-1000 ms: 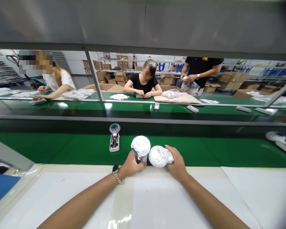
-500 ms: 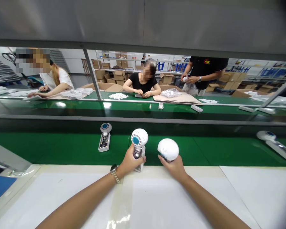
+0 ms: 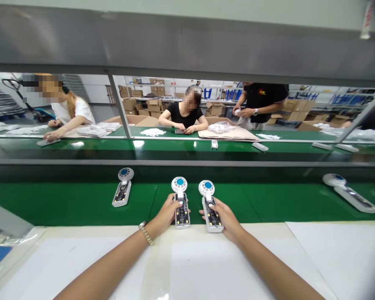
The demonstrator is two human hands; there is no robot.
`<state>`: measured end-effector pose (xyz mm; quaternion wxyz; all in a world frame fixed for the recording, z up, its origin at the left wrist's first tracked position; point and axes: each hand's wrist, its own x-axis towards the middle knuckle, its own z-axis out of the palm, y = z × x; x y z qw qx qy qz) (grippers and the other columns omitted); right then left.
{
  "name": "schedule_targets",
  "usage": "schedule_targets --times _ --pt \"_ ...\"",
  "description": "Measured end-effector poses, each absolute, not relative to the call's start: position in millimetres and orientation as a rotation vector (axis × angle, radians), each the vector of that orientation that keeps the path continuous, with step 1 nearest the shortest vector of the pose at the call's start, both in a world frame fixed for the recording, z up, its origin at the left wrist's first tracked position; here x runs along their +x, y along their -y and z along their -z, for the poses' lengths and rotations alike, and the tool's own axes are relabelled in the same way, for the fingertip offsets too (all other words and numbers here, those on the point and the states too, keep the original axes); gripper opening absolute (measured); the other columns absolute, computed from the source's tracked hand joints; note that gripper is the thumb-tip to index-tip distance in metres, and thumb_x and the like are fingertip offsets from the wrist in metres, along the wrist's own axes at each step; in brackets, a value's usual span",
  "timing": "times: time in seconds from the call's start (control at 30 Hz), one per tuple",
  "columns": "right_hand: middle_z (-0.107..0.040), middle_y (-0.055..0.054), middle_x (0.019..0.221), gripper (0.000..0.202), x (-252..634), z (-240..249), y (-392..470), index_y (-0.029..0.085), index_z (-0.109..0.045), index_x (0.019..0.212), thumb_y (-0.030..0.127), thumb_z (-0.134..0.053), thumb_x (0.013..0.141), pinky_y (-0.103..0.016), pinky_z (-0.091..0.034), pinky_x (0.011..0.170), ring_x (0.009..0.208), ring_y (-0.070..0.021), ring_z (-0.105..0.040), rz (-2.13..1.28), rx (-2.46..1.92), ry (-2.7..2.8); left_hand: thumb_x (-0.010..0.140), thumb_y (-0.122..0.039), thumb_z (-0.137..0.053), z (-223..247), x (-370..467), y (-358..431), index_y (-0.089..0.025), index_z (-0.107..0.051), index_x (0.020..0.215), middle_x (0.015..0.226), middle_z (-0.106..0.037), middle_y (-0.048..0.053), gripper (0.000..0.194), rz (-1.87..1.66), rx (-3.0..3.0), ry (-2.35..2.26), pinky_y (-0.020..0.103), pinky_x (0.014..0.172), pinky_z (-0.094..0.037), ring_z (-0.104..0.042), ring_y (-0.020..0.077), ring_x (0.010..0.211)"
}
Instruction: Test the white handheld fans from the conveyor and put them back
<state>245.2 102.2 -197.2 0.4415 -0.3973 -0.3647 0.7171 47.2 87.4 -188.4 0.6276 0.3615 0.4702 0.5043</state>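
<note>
My left hand (image 3: 170, 213) is closed around the handle of a white handheld fan (image 3: 182, 216), its thumb lying on the circuit board that shows in the uncovered handle. A second handheld fan (image 3: 213, 218) sits in my right hand (image 3: 227, 216), with the thumb pressed near the top of its board. Both fans stand close side by side, apart from each other, round heads with blue centres facing me. Their lower ends are at the near edge of the green conveyor belt (image 3: 81, 204).
Another fan with bare board (image 3: 121, 193) lies on the belt to the left, and one more (image 3: 356, 199) at the right. A white-covered bench (image 3: 187, 266) runs along the front. Beyond a metal rail (image 3: 187, 163), co-workers sit and stand at a second green belt with white parts (image 3: 153, 132).
The fan in my right hand has turned from its white back to its board side. The left fan has straightened to face me. The fan at the left has shifted leftward in view.
</note>
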Motion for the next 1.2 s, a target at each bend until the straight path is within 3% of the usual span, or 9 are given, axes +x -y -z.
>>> schedule_targets --times 0.17,0.37,0.5,1.2 --pt "-0.071 -0.004 0.080 0.041 244.3 191.1 -97.4 0.019 -0.048 0.114 0.021 -0.056 0.074 -0.032 -0.056 0.066 0.071 -0.0195 -0.070 -1.816 -0.971 0.910 0.069 -0.019 -0.060 192.6 47.4 -87.8 -0.020 -0.042 0.096 0.096 -0.061 0.006 0.033 -1.123 0.899 -1.084 0.033 0.060 -0.053 -0.067 0.0209 0.074" --pt "-0.068 -0.002 0.086 0.049 243.7 193.7 -98.3 0.020 -0.048 0.111 0.027 -0.068 0.067 -0.034 -0.054 0.071 0.083 -0.0230 -0.069 -1.812 -0.931 0.974 0.066 -0.018 -0.065 196.3 46.2 -89.0 -0.018 -0.042 0.096 0.100 -0.059 0.008 0.038 -1.103 0.946 -1.075 0.036 0.068 -0.053 -0.067 0.0224 0.079" --pt "-0.066 -0.001 0.084 0.051 244.0 200.1 -101.5 0.021 -0.051 0.108 0.032 -0.073 0.063 -0.031 -0.052 0.067 0.084 -0.0239 -0.068 -1.786 -0.894 1.026 0.067 -0.020 -0.066 195.2 45.1 -87.3 -0.017 -0.041 0.099 0.096 -0.060 0.008 0.040 -1.084 0.963 -1.065 0.036 0.069 -0.053 -0.065 0.0254 0.085" --pt "-0.064 -0.005 0.091 0.070 240.9 206.0 -101.7 0.021 -0.046 0.113 0.050 -0.075 0.056 -0.040 -0.048 0.075 0.081 -0.0261 -0.066 -1.745 -0.872 1.065 0.067 -0.036 -0.074 203.9 41.5 -89.4 -0.018 -0.039 0.108 0.096 -0.060 0.010 0.057 -1.092 1.046 -0.926 0.039 0.075 -0.051 -0.062 0.0275 0.093"
